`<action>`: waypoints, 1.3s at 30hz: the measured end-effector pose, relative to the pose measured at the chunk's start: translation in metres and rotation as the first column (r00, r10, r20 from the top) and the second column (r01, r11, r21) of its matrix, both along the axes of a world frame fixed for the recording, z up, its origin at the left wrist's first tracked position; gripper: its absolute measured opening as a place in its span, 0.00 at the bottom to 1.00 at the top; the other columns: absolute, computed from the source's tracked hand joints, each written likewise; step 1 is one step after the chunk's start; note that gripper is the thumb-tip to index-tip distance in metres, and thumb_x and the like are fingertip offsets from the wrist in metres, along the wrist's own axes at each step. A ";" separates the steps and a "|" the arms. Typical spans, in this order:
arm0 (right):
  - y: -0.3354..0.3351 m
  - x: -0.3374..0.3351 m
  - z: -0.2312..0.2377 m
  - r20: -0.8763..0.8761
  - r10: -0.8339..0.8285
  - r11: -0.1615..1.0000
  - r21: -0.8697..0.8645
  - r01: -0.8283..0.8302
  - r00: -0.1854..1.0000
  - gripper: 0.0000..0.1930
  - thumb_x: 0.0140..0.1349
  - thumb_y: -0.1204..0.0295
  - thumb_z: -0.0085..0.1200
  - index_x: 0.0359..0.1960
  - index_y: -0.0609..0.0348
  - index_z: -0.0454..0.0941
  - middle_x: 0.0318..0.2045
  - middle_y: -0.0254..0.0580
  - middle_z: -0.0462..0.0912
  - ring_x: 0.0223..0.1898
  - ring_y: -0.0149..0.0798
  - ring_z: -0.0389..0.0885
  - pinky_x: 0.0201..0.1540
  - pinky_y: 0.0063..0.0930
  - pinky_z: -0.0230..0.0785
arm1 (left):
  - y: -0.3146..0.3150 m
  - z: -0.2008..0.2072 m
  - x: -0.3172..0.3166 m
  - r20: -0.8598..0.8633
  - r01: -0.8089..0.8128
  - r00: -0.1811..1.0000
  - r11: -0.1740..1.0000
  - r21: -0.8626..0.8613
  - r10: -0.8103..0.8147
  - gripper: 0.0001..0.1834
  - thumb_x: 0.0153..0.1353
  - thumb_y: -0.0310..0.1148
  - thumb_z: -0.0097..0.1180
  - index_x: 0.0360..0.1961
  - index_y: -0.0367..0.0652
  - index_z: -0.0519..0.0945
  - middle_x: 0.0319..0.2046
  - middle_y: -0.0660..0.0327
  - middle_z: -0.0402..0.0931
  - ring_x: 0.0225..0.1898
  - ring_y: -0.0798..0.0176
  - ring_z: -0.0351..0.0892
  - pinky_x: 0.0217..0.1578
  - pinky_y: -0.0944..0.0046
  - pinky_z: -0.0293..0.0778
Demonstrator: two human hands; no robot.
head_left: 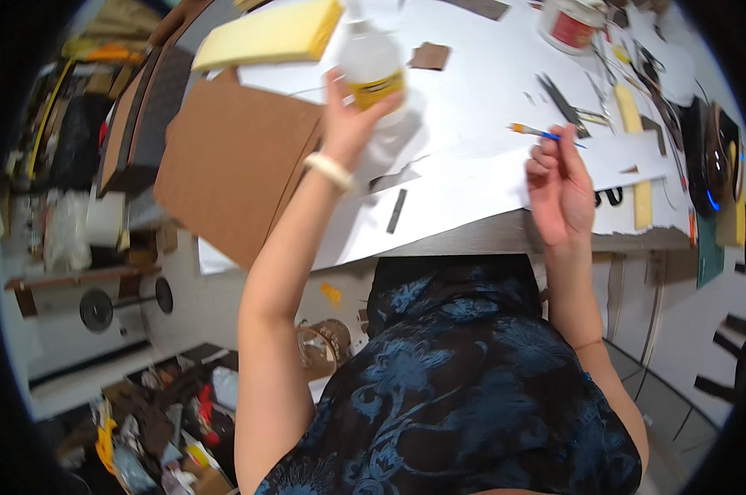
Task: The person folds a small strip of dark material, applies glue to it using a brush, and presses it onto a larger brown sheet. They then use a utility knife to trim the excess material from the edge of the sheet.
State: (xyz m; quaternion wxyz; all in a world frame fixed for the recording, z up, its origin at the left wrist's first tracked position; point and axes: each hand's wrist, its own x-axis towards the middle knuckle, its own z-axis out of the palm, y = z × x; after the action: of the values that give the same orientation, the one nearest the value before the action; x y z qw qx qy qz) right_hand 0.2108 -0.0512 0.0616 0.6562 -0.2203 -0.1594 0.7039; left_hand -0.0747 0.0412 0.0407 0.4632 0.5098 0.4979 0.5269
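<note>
- Clock spots are counted from the middle of the view.
- The left hand [355,124] is at 12 o'clock. Its fingers are wrapped around a see-through bottle [371,62] with a yellow label.
- The bottle is at 12 o'clock too, and looks blurry. One cannot tell if its bottom touches the table.
- A pale band [330,173] goes around the left wrist.
- The right hand [561,186] is between 2 and 3 o'clock, palm up. Its fingers are curled, pinching a thin blue brush [548,134].
- The brush is at 2 o'clock, and its orange tip points toward 9 o'clock.
- White paper [480,95] lies under both hands.
- A big brown sheet [233,157] lies at 10 o'clock, near the left arm.
- A yellow block [266,37] lies at 11 o'clock.
- A white tub [571,29] with a red label stands between 1 and 2 o'clock.
</note>
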 end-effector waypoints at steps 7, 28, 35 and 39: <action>-0.013 -0.021 -0.010 -0.033 0.124 0.991 0.045 -0.123 0.992 0.14 0.80 0.60 0.51 0.47 0.59 0.79 0.34 0.36 0.81 0.33 0.27 0.77 0.39 0.21 0.71 | 0.020 -0.036 0.009 -0.398 0.063 0.917 0.995 0.076 -0.027 0.54 0.51 0.41 0.81 0.69 0.40 0.56 0.65 0.41 0.70 0.68 0.43 0.72 0.70 0.50 0.71; 0.001 -0.182 -0.041 0.451 0.342 0.927 -0.018 -0.374 0.824 0.13 0.75 0.63 0.59 0.46 0.62 0.82 0.41 0.48 0.90 0.39 0.31 0.88 0.45 0.24 0.80 | -0.136 0.003 -0.151 -0.993 -0.139 0.053 0.985 0.099 0.108 0.14 0.63 0.37 0.67 0.36 0.37 0.80 0.37 0.48 0.84 0.37 0.45 0.86 0.35 0.52 0.83; 0.014 -0.208 -0.040 0.519 0.395 0.904 -0.074 -0.420 0.758 0.11 0.77 0.66 0.54 0.47 0.63 0.82 0.41 0.48 0.90 0.40 0.32 0.89 0.47 0.24 0.82 | -0.135 -0.035 -0.153 -0.875 0.073 -0.465 0.991 0.115 0.136 0.12 0.62 0.27 0.62 0.43 0.30 0.80 0.44 0.36 0.85 0.43 0.44 0.91 0.35 0.60 0.89; 0.015 -0.221 -0.045 0.463 0.410 0.910 -0.152 -0.385 0.786 0.10 0.74 0.68 0.55 0.42 0.64 0.80 0.37 0.49 0.90 0.37 0.33 0.89 0.42 0.25 0.82 | -0.137 -0.038 -0.157 -0.846 0.136 -0.500 0.981 0.135 0.186 0.16 0.61 0.25 0.61 0.49 0.26 0.81 0.45 0.33 0.85 0.44 0.43 0.91 0.37 0.61 0.89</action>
State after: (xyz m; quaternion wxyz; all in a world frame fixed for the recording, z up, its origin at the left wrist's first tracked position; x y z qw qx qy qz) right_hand -0.0099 -0.0364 0.0162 0.4264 -0.3675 -0.3440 0.7516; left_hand -0.2316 -0.0955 0.0026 -0.2644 0.7371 0.6094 -0.1245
